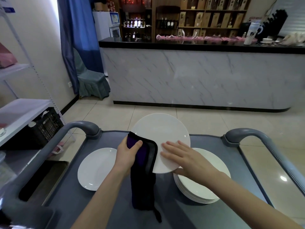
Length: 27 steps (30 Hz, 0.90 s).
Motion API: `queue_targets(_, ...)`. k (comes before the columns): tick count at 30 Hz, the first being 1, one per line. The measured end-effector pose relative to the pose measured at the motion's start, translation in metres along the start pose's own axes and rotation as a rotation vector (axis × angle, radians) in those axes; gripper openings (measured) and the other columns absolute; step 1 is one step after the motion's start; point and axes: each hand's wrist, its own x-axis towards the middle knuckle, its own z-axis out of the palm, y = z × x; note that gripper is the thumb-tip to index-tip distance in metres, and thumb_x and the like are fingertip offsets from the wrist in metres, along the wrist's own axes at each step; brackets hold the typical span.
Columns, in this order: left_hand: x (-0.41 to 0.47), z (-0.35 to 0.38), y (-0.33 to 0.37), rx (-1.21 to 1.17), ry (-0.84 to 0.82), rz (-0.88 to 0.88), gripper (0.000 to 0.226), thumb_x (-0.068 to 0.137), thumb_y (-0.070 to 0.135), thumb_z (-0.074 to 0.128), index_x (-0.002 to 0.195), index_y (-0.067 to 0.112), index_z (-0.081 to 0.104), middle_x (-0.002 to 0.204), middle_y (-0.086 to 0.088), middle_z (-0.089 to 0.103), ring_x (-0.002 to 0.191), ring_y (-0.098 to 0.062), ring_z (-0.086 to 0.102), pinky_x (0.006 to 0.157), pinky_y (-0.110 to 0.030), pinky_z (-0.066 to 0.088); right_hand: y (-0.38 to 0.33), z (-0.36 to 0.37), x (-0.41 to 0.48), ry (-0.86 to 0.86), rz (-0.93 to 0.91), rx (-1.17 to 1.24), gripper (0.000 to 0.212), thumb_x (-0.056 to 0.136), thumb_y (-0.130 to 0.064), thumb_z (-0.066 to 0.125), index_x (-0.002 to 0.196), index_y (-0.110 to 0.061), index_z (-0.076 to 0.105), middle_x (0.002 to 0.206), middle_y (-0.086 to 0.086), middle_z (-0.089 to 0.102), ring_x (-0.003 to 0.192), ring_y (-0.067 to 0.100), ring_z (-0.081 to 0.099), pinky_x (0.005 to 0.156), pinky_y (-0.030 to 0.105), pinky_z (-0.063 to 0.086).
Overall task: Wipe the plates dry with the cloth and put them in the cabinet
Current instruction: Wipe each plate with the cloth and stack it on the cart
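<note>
The left grip (127,152) is clamped on the dark cloth (145,162) and presses it to the edge of the held plate (162,129). The right grip (184,157) pinches this plate, fingers flat on top, thumb below. Under the right grip stands a plate stack (198,187).

Over the grey cart (107,212), a white plate (160,134) is held tilted. The left hand (127,154) grips a dark cloth (145,171) against the plate's left edge. The right hand (184,160) pinches its near rim, fingers flat on top, thumb beneath. A single plate (95,169) lies left, and a stack of plates (198,190) sits right.
</note>
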Motion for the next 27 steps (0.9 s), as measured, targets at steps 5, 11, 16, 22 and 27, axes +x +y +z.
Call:
queue_targets(5, 0.002, 0.0, 0.002, -0.026, 0.004, -0.057, 0.01, 0.092, 0.016, 0.066, 0.101, 0.02, 0.069, 0.097, 0.001, 0.075, 0.093, -0.018, 0.07, 0.08, -0.032, 0.056, -0.003, 0.007, -0.005, 0.16, -0.104, -0.188, 0.064, 0.077, 0.014, 0.058, 0.135, -0.013, 0.062, 0.141, 0.008, 0.059, 0.129, 0.028, 0.057, 0.101, 0.047, 0.051)
queue_targets(11, 0.005, -0.003, 0.004, -0.064, -0.043, -0.178, 0.014, 0.096, 0.018, 0.06, 0.1, 0.007, 0.067, 0.095, -0.012, 0.07, 0.084, -0.024, 0.065, 0.074, -0.035, 0.053, 0.002, 0.004, -0.006, 0.159, -0.016, -0.108, 0.067, 0.065, 0.011, 0.082, 0.124, -0.018, 0.07, 0.13, 0.002, 0.068, 0.117, 0.021, 0.066, 0.088, 0.037, 0.058)
queue_targets(16, 0.005, -0.004, 0.001, -0.159, 0.11, -0.173, 0.022, 0.096, 0.021, 0.061, 0.11, 0.005, 0.062, 0.1, -0.013, 0.068, 0.086, -0.026, 0.065, 0.077, -0.037, 0.055, 0.0, 0.006, -0.008, 0.14, 0.195, 0.131, 0.039, 0.089, -0.001, 0.063, 0.123, -0.02, 0.069, 0.13, -0.001, 0.067, 0.119, 0.023, 0.065, 0.088, 0.038, 0.057)
queue_targets(22, 0.003, 0.014, 0.0, -0.16, 0.283, -0.116, 0.058, 0.097, 0.028, 0.06, 0.148, 0.017, 0.033, 0.149, -0.007, 0.041, 0.133, -0.028, 0.045, 0.112, -0.043, 0.039, 0.002, -0.001, -0.006, 0.134, 0.734, 0.648, 0.017, 0.099, -0.025, 0.06, 0.113, -0.029, 0.07, 0.084, -0.002, 0.073, 0.078, 0.02, 0.064, 0.07, 0.025, 0.046)
queue_targets(27, -0.008, 0.055, 0.008, -0.157, 0.183, -0.01, 0.044, 0.101, 0.032, 0.051, 0.142, 0.023, 0.037, 0.146, -0.001, 0.045, 0.131, -0.019, 0.046, 0.105, -0.033, 0.039, -0.019, -0.009, 0.002, 0.318, 0.891, 1.174, 0.012, 0.096, -0.017, 0.063, 0.089, -0.015, 0.072, 0.077, 0.004, 0.067, 0.072, 0.013, 0.055, 0.065, 0.025, 0.042)
